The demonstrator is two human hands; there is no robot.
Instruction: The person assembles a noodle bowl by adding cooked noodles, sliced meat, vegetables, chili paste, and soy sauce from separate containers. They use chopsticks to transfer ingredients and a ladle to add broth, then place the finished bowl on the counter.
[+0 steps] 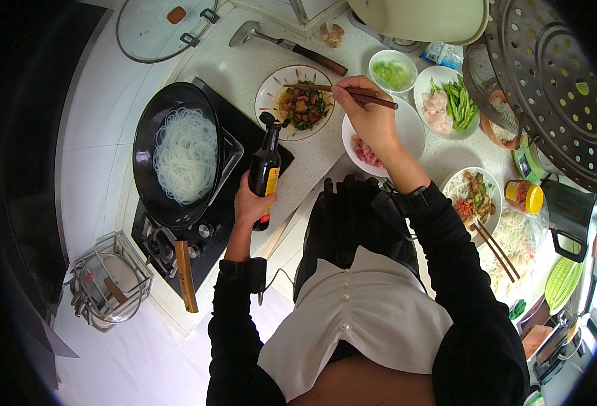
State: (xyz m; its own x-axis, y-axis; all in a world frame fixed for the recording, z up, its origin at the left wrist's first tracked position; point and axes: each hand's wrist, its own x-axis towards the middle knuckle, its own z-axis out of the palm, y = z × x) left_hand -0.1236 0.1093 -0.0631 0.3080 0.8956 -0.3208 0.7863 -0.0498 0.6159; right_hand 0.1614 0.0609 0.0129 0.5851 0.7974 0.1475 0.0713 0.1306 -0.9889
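My left hand (251, 203) is wrapped round a dark sauce bottle (266, 172) with its black flip cap raised, held over the edge of the stove. In my right hand (366, 115) is a pair of brown chopsticks (312, 87), their tips over a plate (266, 91) of dark cooked meat and greens (304, 108). Beneath my right wrist stands a white bowl (410, 128) with pink raw meat (367, 151) in it, partly hidden by my hand. To the left, a black wok (143, 159) on the stove holds white noodles (185, 157).
A spatula (291, 47) lies behind the plate. Right of it stand a bowl of chopped greens (393, 72), a plate with green peppers (461, 100), and a noodle bowl (493, 196) with chopsticks. A yellow-lidded jar (525, 197) is farther right. A glass lid (156, 30) leans at the back left.
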